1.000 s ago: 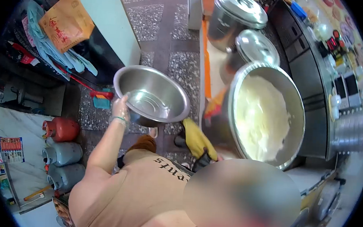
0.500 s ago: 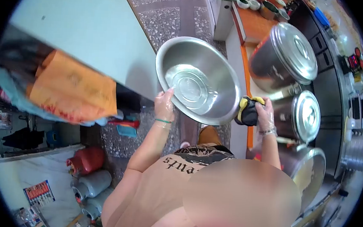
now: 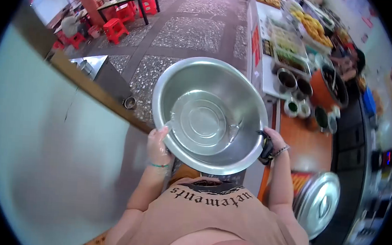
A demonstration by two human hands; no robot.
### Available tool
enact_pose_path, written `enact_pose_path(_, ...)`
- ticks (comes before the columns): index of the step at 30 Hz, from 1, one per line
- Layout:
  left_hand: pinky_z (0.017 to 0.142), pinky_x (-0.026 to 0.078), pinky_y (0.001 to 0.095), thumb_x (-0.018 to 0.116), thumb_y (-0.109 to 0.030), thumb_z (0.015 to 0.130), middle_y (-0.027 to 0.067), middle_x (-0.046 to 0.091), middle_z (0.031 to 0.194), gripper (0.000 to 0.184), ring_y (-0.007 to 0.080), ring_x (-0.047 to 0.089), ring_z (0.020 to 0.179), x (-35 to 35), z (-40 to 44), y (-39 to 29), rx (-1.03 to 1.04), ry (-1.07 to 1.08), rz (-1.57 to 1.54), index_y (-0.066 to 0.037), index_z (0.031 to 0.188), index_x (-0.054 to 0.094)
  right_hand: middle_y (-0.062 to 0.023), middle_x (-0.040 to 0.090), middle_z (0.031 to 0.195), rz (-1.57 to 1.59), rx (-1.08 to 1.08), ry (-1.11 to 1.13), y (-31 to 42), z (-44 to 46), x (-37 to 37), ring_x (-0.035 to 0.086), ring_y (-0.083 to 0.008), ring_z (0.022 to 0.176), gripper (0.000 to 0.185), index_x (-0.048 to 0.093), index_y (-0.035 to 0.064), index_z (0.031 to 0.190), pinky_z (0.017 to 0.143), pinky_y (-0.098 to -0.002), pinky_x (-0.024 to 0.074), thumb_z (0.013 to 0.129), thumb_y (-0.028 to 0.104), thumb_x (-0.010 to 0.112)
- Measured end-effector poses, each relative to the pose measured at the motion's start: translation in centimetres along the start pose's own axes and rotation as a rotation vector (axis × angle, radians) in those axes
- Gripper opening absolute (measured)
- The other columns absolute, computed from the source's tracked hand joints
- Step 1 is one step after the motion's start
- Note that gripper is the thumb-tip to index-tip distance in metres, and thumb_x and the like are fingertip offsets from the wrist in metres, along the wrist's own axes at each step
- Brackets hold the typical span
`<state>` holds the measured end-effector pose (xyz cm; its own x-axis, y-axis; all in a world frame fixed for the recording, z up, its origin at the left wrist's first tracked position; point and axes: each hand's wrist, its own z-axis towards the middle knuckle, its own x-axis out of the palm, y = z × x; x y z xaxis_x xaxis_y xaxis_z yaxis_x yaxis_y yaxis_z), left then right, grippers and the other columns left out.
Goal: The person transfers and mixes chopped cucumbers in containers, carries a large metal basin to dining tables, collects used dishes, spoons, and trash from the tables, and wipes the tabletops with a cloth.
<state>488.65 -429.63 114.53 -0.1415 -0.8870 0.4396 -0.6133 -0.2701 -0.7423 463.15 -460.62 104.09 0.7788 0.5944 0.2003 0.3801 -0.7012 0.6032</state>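
Observation:
A large round metal basin point(image 3: 205, 118) is held out in front of my body, with a little clear liquid in its bottom. My left hand point(image 3: 159, 146), in a thin clear glove with a green band at the wrist, is closed on the basin's left rim. My right hand point(image 3: 276, 143) is closed on the right rim, with a black cloth or glove point(image 3: 265, 148) between it and the metal. The yellow side of that cloth is hidden.
Lidded steel pot point(image 3: 319, 204) at right, beside the orange counter point(image 3: 300, 138). Ahead right are bowls, food trays point(image 3: 290, 49) and a person point(image 3: 350, 64). A pale wall point(image 3: 60, 136) stands left. Red stools point(image 3: 115, 29), tables and a seated person point(image 3: 72, 25) are far left.
My right hand has come up and taken hold of the right rim with the cloth. The view has moved forward past the large pots, and the dining area has come into sight.

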Motion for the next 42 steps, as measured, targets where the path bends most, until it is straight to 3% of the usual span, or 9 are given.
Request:
enact_pose_path(5, 0.078, 0.051, 0.0368, 0.055, -0.020, 0.083, 0.0166, 0.060, 0.100, 0.037, 0.0251, 0.062, 0.087, 1.4, 6.1, 0.9, 0.075, -0.117, -0.145, 0.006, 0.110, 0.054, -0.0079, 0.061, 0.104, 0.082, -0.307, -0.082, 7.1, 7.8, 2.3, 0.058, -0.0162, 0.094, 0.050, 0.050, -0.0019, 0.123, 0.085, -0.0299, 0.0465, 0.084, 0.028, 0.062)
enact_pose_path(6, 0.079, 0.051, 0.0368, 0.055, -0.020, 0.084, 0.0170, 0.060, 0.101, 0.039, 0.0256, 0.062, 0.088, 1.4, 8.1, 1.4, 0.068, -0.167, -0.170, 0.007, 0.112, 0.053, -0.0083, 0.061, 0.103, 0.078, -0.351, 0.052, 9.2, 7.5, 3.5, 0.058, -0.0173, 0.093, 0.052, 0.050, -0.0023, 0.123, 0.084, -0.0307, 0.0475, 0.083, 0.028, 0.063)
enact_pose_path(8, 0.080, 0.052, 0.0362, 0.055, -0.014, 0.084, 0.0161, 0.059, 0.103, 0.035, 0.0265, 0.062, 0.089, 1.6, 11.9, 1.8, 0.059, -0.183, -0.267, 0.007, 0.111, 0.053, -0.0070, 0.061, 0.090, 0.124, -0.437, -0.110, 10.9, 10.4, 4.6, 0.059, -0.0176, 0.077, 0.037, 0.059, 0.0002, 0.107, 0.070, -0.0298, 0.0491, 0.082, 0.029, 0.062)
enact_pose_path(11, 0.086, 0.051, 0.0387, 0.053, -0.019, 0.085, 0.0194, 0.060, 0.106, 0.039, 0.0279, 0.062, 0.095, 4.1, 15.7, 1.9, -0.035, -0.091, -0.274, 0.007, 0.114, 0.051, -0.0077, 0.061, 0.094, 0.051, -0.428, -0.098, 15.2, 11.2, 3.9, 0.059, -0.0176, 0.081, 0.043, 0.056, -0.0016, 0.113, 0.073, -0.0295, 0.0485, 0.083, 0.029, 0.061)
enact_pose_path(16, 0.079, 0.052, 0.0346, 0.056, -0.020, 0.085, 0.0160, 0.064, 0.095, 0.034, 0.0238, 0.064, 0.084, 9.1, 21.3, 0.6, -0.064, -0.014, -0.163, 0.008, 0.104, 0.057, -0.0095, 0.061, 0.096, 0.104, -0.502, -0.014, 20.7, 13.4, 4.6, 0.059, -0.0197, 0.084, 0.042, 0.054, -0.0029, 0.116, 0.075, -0.0303, 0.0483, 0.086, 0.026, 0.055)
enact_pose_path(22, 0.077, 0.052, 0.0320, 0.056, -0.020, 0.086, 0.0151, 0.064, 0.094, 0.033, 0.0229, 0.064, 0.083, 11.4, 27.6, -0.9, -0.005, -0.054, -0.169, 0.008, 0.104, 0.058, -0.0108, 0.062, 0.100, 0.061, -0.404, 0.132, 26.2, 26.0, 6.8, 0.060, -0.0201, 0.086, 0.043, 0.051, -0.0017, 0.122, 0.077, -0.0305, 0.0494, 0.087, 0.023, 0.053)
enact_pose_path(25, 0.072, 0.052, 0.0309, 0.062, -0.020, 0.085, 0.0118, 0.062, 0.088, 0.033, 0.0202, 0.062, 0.075, 10.4, 30.9, -1.4, 0.096, -0.291, -0.214, 0.008, 0.102, 0.057, -0.0097, 0.062, 0.100, -0.059, -0.266, 0.271, 29.9, 32.6, 11.7, 0.060, -0.0178, 0.086, 0.041, 0.052, -0.0020, 0.120, 0.078, -0.0287, 0.0489, 0.087, 0.021, 0.054)
enact_pose_path(32, 0.088, 0.048, 0.0356, 0.060, -0.022, 0.084, 0.0176, 0.061, 0.107, 0.046, 0.0258, 0.061, 0.095, 4.4, 37.8, -6.3, 0.299, -0.436, -0.277, 0.009, 0.117, 0.051, -0.0062, 0.063, 0.102, -0.309, -0.154, 0.585, 33.2, 45.5, 26.6, 0.059, -0.0144, 0.090, 0.040, 0.053, -0.0019, 0.120, 0.081, -0.0266, 0.0478, 0.086, 0.018, 0.062)
enact_pose_path(42, 0.096, 0.043, 0.0371, 0.060, -0.022, 0.082, 0.0129, 0.060, 0.113, 0.046, 0.0255, 0.057, 0.105, 3.6, 52.9, -10.8, 0.269, -0.470, -0.198, 0.005, 0.119, 0.053, -0.0067, 0.062, 0.099, -0.262, -0.189, 0.385, 38.2, 55.3, 33.7, 0.057, -0.0185, 0.095, 0.034, 0.059, 0.0046, 0.107, 0.085, -0.0315, 0.0455, 0.079, 0.024, 0.061)
